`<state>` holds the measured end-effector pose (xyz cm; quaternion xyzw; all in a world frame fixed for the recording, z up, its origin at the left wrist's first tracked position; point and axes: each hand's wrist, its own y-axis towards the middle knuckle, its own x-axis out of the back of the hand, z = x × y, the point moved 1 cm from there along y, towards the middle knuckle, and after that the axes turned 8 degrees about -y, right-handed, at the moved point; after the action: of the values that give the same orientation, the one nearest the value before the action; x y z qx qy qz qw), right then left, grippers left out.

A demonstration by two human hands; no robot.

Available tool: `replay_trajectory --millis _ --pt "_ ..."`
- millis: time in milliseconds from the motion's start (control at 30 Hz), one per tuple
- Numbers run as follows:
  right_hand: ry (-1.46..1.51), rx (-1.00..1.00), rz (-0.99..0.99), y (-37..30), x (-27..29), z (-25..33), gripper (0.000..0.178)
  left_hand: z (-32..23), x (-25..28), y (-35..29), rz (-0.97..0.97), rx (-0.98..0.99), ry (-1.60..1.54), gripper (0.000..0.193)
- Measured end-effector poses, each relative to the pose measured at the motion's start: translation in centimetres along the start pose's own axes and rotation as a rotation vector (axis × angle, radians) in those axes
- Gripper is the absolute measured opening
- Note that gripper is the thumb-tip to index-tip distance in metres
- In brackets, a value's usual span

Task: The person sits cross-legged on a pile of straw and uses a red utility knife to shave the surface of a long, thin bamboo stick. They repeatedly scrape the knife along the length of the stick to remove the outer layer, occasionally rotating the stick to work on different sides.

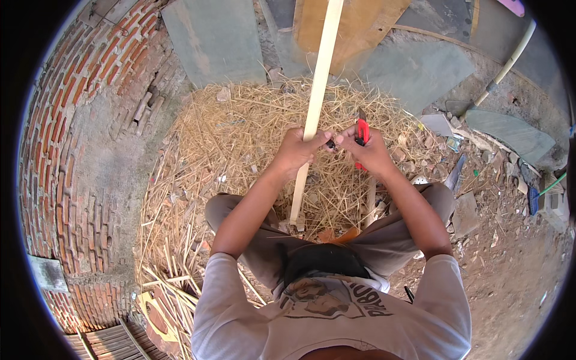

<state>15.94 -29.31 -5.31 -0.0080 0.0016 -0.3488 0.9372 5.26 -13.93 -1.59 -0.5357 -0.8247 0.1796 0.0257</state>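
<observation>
My left hand (293, 151) is closed around a long, pale, flat strip of wood or bamboo (323, 63). The strip runs from near my lap up past the far edge of the view. A red-handled tool with black parts (363, 129) sits in my closed right hand (377, 155), its short dark end pointing away from me. Between the fingertips of both hands is a small black piece (330, 144), too small to name. The thumbs and forefingers nearly meet around it.
Straw-like shavings (240, 129) cover the ground between my folded legs and several grey slabs (213, 42). A worn brick wall (78, 150) stands on the left. Thin strips (174, 264) lie at lower left, and rubble (465, 213) at right. A pale pipe (516, 54) slants at far right.
</observation>
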Motion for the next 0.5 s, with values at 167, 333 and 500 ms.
replay_trajectory --millis 167,333,500 --pt "0.278 -0.210 0.183 2.0 0.8 0.1 0.036 2.3 2.4 1.4 -0.142 0.055 -0.383 0.029" --pt "0.199 -0.417 0.400 2.0 -1.4 0.0 0.036 4.0 5.0 2.1 -0.162 0.017 -0.675 0.031" --pt "0.522 -0.374 0.352 2.5 -3.0 -1.9 0.050 3.2 5.7 1.3 -0.160 -0.002 -0.663 0.034"
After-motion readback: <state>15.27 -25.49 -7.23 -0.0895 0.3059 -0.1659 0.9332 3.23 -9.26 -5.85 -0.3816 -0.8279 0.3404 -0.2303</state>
